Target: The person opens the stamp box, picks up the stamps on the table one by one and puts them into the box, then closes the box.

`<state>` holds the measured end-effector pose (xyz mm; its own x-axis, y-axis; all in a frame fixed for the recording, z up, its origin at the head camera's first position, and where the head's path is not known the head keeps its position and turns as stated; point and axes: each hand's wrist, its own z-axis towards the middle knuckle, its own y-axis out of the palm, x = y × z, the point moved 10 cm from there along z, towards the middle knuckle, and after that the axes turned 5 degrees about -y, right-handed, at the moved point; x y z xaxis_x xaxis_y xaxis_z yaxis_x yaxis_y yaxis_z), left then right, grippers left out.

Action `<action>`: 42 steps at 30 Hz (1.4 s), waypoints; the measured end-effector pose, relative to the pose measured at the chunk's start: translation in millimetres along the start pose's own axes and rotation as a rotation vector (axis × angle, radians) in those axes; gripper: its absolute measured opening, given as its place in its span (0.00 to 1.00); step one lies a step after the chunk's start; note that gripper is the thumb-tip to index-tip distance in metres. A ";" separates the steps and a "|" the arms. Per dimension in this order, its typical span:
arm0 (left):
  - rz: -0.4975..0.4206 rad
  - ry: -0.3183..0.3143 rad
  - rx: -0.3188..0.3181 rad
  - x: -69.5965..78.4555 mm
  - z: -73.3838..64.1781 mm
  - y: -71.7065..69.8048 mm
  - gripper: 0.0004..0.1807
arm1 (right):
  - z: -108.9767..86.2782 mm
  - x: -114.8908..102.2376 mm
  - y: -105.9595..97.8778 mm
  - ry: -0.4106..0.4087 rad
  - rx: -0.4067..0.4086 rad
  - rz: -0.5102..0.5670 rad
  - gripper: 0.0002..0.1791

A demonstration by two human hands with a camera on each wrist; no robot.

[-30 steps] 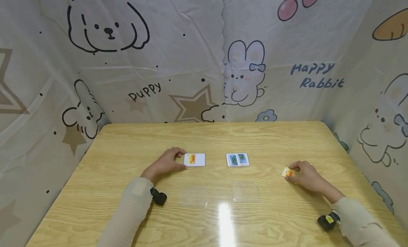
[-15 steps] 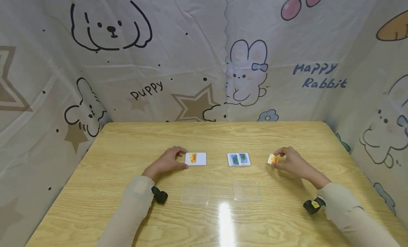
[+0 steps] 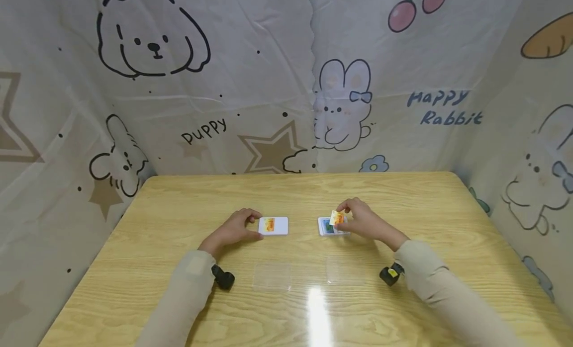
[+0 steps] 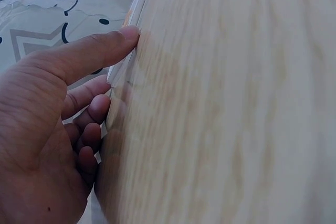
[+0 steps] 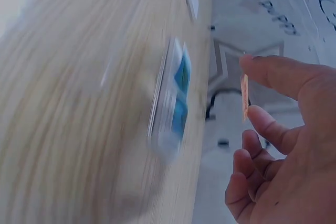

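Observation:
My left hand point(image 3: 233, 228) grips the left end of a flat white case point(image 3: 281, 225), thumb and index finger at opposite corners. A small orange-and-yellow picture card point(image 3: 269, 224) lies in its left half. In the head view, my right hand point(image 3: 368, 224) pinches a matching small orange picture card point(image 3: 337, 218) above a second flat white case point(image 3: 320, 227). That case bears blue-and-green picture cards point(image 3: 328, 227), partly hidden by the held card and fingers. The right wrist view shows the held card point(image 5: 244, 95) edge-on between thumb and index finger, apart from the case.
Two clear plastic covers, a left one point(image 3: 271, 277) and a right one point(image 3: 344, 271), lie nearer me on the wooden table point(image 3: 179, 297). Patterned cloth walls point(image 3: 201, 88) stand along the table's back and sides.
My right hand has carried the small orange picture card leftward, from the table's right side to above the right case. My left hand stays at the left case.

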<state>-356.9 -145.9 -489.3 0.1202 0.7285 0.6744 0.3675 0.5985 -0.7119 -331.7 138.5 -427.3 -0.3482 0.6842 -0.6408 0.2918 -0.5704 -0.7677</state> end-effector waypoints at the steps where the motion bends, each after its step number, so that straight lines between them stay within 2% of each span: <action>1: -0.005 0.002 -0.003 0.1 0.0 0.6 0.31 | 4.3 -5.0 4.8 -0.009 -0.009 -0.002 0.22; 10: -0.023 -0.013 -0.003 -0.2 -0.9 0.9 0.30 | 42.3 -47.3 45.3 -0.052 -0.080 -0.054 0.24; 21: -0.024 -0.021 -0.002 0.3 -3.1 -1.4 0.30 | 77.0 -66.5 81.1 -0.063 -0.134 -0.074 0.24; 29: -0.025 -0.023 -0.004 0.4 -0.6 -0.1 0.30 | 83.6 -68.3 96.8 -0.040 -0.162 -0.103 0.23; 42: -0.008 -0.021 0.006 -0.3 -0.5 -1.0 0.30 | 85.9 -66.6 101.9 -0.040 -0.167 -0.126 0.22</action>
<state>-356.8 -146.9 -488.6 0.0979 0.7301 0.6763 0.3630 0.6065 -0.7074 -355.3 -4.3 -462.9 -0.4255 0.7248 -0.5419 0.3863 -0.3961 -0.8330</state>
